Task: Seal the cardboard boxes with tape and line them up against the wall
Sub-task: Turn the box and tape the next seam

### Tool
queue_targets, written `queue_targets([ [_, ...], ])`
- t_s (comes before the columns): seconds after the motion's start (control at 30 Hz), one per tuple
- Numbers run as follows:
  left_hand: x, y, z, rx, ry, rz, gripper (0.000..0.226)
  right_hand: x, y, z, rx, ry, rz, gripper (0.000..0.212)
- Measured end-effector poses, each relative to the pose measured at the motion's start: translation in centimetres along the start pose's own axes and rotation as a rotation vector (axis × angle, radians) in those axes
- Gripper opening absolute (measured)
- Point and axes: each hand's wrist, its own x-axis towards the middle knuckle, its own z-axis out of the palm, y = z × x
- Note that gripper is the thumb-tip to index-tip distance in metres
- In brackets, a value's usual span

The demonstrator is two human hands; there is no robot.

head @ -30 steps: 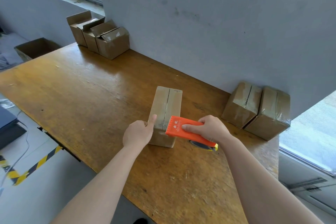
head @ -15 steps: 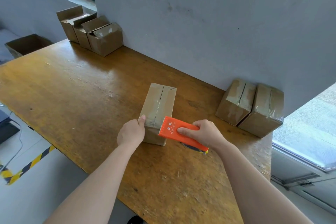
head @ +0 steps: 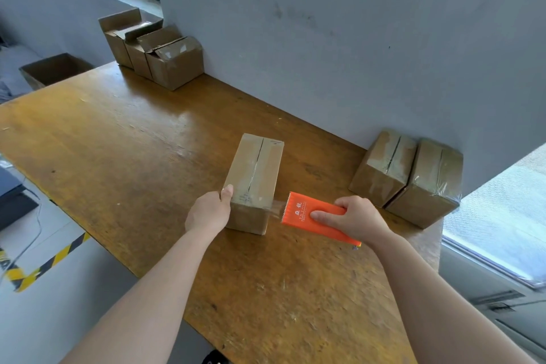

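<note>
A closed cardboard box (head: 255, 174) lies on the wooden table (head: 124, 151), clear tape running along its top seam. My left hand (head: 209, 211) grips its near left corner, thumb on top. My right hand (head: 354, 220) holds an orange tape dispenser (head: 307, 216) just right of the box's near end. A short strip of clear tape (head: 277, 207) stretches from the box's near face to the dispenser's toothed edge. Two taped boxes (head: 407, 177) stand side by side against the grey wall at the right.
Three boxes with open flaps (head: 159, 53) stand in a row against the wall at the table's far left. An open carton (head: 53, 69) sits beyond the table's left end. Yellow-black floor tape (head: 44, 266) marks the floor below the table's near edge.
My right hand has pulled the dispenser off the box's near end to the right, drawing tape out. My left thumb shifted from the top seam to the box's near left corner.
</note>
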Motion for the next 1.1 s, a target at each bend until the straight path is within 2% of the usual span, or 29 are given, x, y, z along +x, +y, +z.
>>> queue_targets([
  [0.1,0.0,0.1,0.0,-0.014,-0.004,0.000,0.063,0.1,-0.9,0.1,-0.107,0.035,-0.018,0.050],
  [0.3,0.2,-0.2,0.2,-0.025,0.004,0.008,0.063,1.1,-4.4,0.7,-0.284,0.050,0.038,0.058],
  [0.5,0.3,-0.5,0.7,-0.045,0.021,0.009,0.061,1.3,-8.2,0.3,-0.488,0.089,0.066,0.050],
  [0.93,-0.2,0.3,0.1,-0.045,0.013,-0.005,0.061,0.6,-9.6,0.1,-0.454,0.033,0.166,0.044],
  [1.03,-0.3,0.4,-0.2,-0.058,0.001,-0.013,0.061,1.0,-10.2,0.4,-0.531,0.077,0.150,0.033],
  [1.1,-0.5,0.4,-0.2,-0.051,-0.013,-0.011,0.061,0.8,-9.6,2.9,-0.594,0.042,0.145,0.022],
])
